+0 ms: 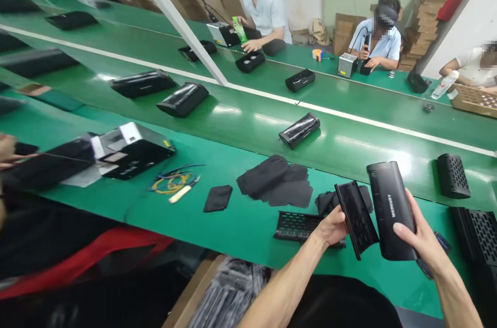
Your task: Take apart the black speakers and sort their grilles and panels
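Observation:
My left hand (333,226) grips a curved black plastic cover (356,219) with slots, held upright at a tilt. In my right hand (421,232) is a black speaker housing (390,204) with white lettering on its face, thumb on the front and fingers around the side. The two parts are close together above the green bench. Beneath my left wrist lies another slotted black grille (297,225), partly hidden by my arm. Pieces of black cloth (275,180) are spread beyond it, with a small black cloth square (218,198) to their left.
A conveyor belt (248,129) carries several black housings (300,130). Left on the bench are a boxy device (132,149) and coiled wires (171,183). Grilles (476,237) are stacked at right. People (267,10) work across the belt; another person's hand (6,149) shows at far left.

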Demonstrator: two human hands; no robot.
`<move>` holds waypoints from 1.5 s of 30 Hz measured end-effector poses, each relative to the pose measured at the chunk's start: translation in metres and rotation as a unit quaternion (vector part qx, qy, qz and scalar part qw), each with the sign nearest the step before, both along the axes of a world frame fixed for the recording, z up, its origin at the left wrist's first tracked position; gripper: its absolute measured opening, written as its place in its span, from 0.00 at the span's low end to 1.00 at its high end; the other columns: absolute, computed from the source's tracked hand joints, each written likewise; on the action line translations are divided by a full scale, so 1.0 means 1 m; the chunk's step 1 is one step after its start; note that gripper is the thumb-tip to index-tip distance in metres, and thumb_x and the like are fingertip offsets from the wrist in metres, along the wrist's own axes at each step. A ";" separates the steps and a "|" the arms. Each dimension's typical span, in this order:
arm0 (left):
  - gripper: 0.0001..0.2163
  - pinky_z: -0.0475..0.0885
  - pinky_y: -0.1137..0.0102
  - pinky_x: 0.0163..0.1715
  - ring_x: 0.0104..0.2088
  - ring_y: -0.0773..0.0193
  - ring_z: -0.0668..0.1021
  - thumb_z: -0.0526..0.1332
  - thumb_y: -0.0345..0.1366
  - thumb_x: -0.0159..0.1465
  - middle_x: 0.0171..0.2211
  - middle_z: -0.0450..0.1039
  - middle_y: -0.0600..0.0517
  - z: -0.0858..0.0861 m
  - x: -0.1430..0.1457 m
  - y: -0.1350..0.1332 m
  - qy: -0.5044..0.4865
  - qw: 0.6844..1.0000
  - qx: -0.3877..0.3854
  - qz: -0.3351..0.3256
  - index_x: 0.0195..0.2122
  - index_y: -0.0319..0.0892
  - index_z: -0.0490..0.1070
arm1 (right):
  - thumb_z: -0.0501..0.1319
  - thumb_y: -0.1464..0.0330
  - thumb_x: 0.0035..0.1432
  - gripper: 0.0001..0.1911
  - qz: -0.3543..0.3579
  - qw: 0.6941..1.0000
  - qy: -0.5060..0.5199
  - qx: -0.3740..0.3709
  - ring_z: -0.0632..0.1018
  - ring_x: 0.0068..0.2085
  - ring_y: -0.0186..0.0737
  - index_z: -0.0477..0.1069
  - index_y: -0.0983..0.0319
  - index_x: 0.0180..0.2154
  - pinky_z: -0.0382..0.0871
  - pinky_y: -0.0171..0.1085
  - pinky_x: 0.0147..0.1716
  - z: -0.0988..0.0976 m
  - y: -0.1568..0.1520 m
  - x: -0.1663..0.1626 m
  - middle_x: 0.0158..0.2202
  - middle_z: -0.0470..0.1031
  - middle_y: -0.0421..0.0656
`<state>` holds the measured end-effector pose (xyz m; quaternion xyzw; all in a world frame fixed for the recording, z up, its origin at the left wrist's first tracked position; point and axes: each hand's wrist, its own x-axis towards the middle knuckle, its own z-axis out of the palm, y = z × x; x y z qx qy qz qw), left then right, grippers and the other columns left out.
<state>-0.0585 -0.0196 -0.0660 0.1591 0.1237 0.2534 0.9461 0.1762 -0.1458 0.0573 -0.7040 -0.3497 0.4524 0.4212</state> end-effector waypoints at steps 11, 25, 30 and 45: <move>0.35 0.75 0.64 0.44 0.47 0.51 0.83 0.81 0.43 0.52 0.54 0.81 0.43 0.019 0.017 -0.004 -0.012 0.996 0.082 0.011 0.60 0.46 0.76 | 0.68 0.47 0.59 0.53 0.115 0.961 -0.249 -0.018 0.76 0.64 0.65 0.47 0.44 0.78 0.75 0.58 0.58 0.020 0.005 -0.042 0.70 0.68 0.49; 0.37 0.76 0.61 0.47 0.51 0.46 0.82 0.81 0.45 0.51 0.55 0.80 0.42 0.039 0.040 -0.011 0.014 0.994 0.056 0.089 0.62 0.46 0.72 | 0.69 0.44 0.58 0.58 0.102 0.987 -0.127 0.010 0.67 0.72 0.65 0.44 0.53 0.79 0.71 0.57 0.63 0.005 0.002 -0.029 0.77 0.54 0.53; 0.34 0.76 0.62 0.45 0.48 0.50 0.82 0.81 0.44 0.52 0.52 0.81 0.46 0.044 0.050 -0.021 0.078 0.983 0.037 0.164 0.57 0.45 0.73 | 0.72 0.47 0.56 0.63 -0.067 0.974 -0.200 0.077 0.60 0.74 0.66 0.36 0.54 0.78 0.67 0.60 0.65 -0.034 -0.023 -0.060 0.78 0.48 0.57; 0.45 0.68 0.58 0.58 0.55 0.44 0.75 0.79 0.45 0.49 0.58 0.73 0.45 0.066 -0.037 0.052 0.214 0.900 0.368 -0.090 0.68 0.46 0.68 | 0.76 0.43 0.45 0.51 -0.030 0.999 -0.041 0.016 0.76 0.59 0.59 0.65 0.55 0.65 0.74 0.49 0.56 -0.033 -0.080 -0.041 0.63 0.72 0.52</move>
